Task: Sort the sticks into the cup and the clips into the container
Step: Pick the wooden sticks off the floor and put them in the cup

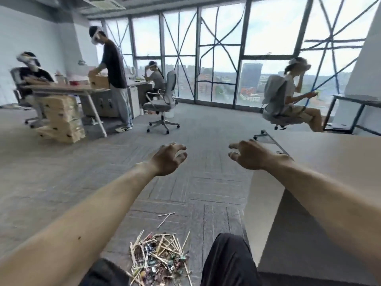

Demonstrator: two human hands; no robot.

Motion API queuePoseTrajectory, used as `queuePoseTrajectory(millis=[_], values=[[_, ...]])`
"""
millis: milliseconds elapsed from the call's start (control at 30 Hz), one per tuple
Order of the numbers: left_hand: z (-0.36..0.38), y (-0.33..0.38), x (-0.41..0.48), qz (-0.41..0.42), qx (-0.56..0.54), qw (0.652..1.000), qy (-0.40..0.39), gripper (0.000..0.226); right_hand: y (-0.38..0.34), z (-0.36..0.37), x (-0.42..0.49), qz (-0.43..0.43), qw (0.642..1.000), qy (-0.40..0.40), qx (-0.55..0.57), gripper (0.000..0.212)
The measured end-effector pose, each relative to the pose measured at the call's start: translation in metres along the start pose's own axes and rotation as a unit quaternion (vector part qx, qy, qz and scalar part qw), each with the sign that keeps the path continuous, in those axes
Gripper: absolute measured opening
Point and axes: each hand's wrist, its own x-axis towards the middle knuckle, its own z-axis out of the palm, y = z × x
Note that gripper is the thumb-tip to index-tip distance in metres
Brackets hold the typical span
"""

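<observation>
While both my arms reach out in front of me, my left hand point(168, 158) and my right hand point(250, 154) hang in the air. Their fingers are bent a little and spread apart, and neither hand has hold of anything. Far below them, on the gray carpet point(92, 162) between my legs point(226, 263), sits the pile point(159, 256). It is made of thin wooden sticks point(162, 242) all mixed up with small colored clips point(151, 263). Two loose sticks point(164, 218) lie a bit past the pile, away from me.

I think the sticks are very light and stiff, and they might snap if I squeeze hard. I would pinch one near its middle, or grab a few that lie the same way. The clips look tiny and hard. I guess they are tangled among the sticks, so I would pick them out with my fingertips, one at a time. They are too small and blurry for me to tell what kind they are.

I cannot see the cup or the container anywhere. The big tan desk point(329, 162) is close on my right side. Its edge runs along under my right arm, so I should watch my elbow there. On my left the floor is wide, with room to swing. Other people point(288, 93) sit far off by the windows point(218, 58).
</observation>
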Motion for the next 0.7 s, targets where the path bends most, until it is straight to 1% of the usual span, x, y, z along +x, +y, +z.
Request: queuePoseTrajectory(millis=[133,267,367,567,700], values=[[-0.004,-0.081,-0.042,-0.09,0.026,0.995,-0.023,0.046,-0.05,0.053,0.039,-0.055,0.997,-0.059,-0.001,0.049],[0.001,-0.138,-0.078,-0.164,0.037,0.984,-0.05,0.046,-0.091,0.098,0.066,-0.094,0.991,-0.098,-0.001,0.049],[0.019,-0.176,-0.103,-0.21,0.043,0.973,-0.084,0.046,-0.115,0.139,0.084,-0.118,0.984,-0.135,-0.003,0.049],[0.068,-0.237,-0.132,-0.267,0.03,0.953,-0.139,0.045,-0.14,0.226,0.107,-0.144,0.969,-0.199,-0.016,0.041],[0.111,-0.271,-0.132,-0.278,0.006,0.943,-0.183,0.045,-0.144,0.286,0.118,-0.136,0.959,-0.249,-0.009,0.042]])
